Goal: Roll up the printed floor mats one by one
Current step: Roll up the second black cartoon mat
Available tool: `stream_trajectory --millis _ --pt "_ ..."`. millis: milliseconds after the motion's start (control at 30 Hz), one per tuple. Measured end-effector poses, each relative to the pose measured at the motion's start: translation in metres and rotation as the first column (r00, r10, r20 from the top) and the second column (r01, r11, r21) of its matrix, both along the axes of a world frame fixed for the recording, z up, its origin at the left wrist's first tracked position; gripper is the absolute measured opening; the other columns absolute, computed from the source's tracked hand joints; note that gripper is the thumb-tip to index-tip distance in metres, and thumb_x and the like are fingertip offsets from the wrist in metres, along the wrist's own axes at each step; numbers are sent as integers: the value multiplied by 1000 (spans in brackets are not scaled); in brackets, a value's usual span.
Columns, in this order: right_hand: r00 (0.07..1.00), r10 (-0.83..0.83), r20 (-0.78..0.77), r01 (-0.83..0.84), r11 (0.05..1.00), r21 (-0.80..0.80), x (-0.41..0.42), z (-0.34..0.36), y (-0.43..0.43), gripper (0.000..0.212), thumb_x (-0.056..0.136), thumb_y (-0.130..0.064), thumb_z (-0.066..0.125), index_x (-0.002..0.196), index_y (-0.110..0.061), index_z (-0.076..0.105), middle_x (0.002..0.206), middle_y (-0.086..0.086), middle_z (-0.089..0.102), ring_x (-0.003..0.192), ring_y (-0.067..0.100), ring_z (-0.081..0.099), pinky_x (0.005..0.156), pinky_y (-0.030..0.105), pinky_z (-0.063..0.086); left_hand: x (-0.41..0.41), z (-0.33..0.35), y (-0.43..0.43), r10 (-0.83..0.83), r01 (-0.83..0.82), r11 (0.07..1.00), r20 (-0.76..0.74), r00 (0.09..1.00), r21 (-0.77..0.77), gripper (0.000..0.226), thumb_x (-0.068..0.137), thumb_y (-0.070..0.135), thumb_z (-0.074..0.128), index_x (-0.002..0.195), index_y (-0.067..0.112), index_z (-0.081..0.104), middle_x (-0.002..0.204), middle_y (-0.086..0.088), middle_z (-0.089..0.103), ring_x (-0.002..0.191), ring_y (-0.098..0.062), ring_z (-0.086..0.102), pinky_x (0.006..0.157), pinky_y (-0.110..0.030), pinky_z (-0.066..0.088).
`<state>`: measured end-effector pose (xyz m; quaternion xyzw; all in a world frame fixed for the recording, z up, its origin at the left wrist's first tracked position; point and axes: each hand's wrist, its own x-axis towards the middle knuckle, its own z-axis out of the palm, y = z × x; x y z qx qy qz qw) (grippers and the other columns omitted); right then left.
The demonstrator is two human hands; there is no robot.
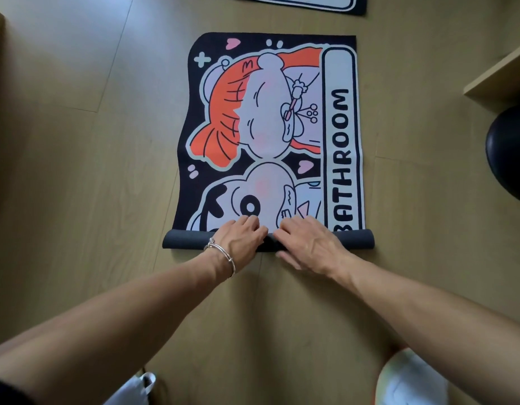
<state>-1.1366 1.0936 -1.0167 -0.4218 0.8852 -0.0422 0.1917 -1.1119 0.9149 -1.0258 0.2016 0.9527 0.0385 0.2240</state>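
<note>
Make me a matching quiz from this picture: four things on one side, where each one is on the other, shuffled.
Things:
1. dark rolled-up end of the BATHROOM mat
2. silver bracelet
3. second printed mat
4. black rounded seat

Places:
A. top edge, mostly out of view
B. right edge
C. left wrist
D. under both hands

Pairs: 1-D, 2-C, 3-A, 4-B
</note>
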Motion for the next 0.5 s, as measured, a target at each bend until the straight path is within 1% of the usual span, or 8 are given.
stream_trajectory --millis 67,133,200,300,400,500 --pt "999 40 -22 -40 999 11 1 -3 3 38 71 -36 77 97 -13 63 80 5 54 66 21 52 56 33 42 0 0 1 -28 28 1000 -24 999 -1 27 100 27 35 120 16 48 119 -3 47 106 -21 46 83 -29 36" --pt "1000 15 -7 -15 1000 -9 -1 -3 3 35 69 -30 80 94 -12 63 78 6 55 65 22 52 53 34 42 1 1 0 -77 77 997 -36 996 -23 32 101 35 31 121 16 48 119 -3 47 107 -21 46 84 -31 34" --pt "1000 -24 14 24 1000 -14 -3 -5 3 30 72 -26 79 92 -11 62 78 8 56 64 23 52 52 36 44 0 1 -2 -110 108 993 -39 993 -52 38 100 42 32 122 16 48 119 -3 47 108 -21 46 84 -32 35" --pt "997 -66 30 67 998 -2 -5 -6 2 23 85 -26 67 100 -10 62 87 12 59 72 26 53 59 40 49 -2 2 -2 -107 103 991 -47 993 -89 35 100 37 34 125 15 45 118 -3 50 107 -23 49 83 -32 36" --pt "993 -118 -12 118 993 7 -10 -6 0 25 95 -28 54 111 -10 62 96 12 59 80 27 54 67 39 47 -10 4 3 -23 21 997 -23 999 -73 27 101 30 32 124 16 39 113 -1 56 104 -22 54 80 -32 39" --pt "993 -110 -41 112 993 34 -10 -4 -3 26 92 -30 57 109 -11 63 94 9 59 80 25 55 67 37 44 -14 4 6 33 -33 997 -3 999 -72 20 100 22 33 119 16 37 109 -2 58 103 -24 56 79 -34 41"
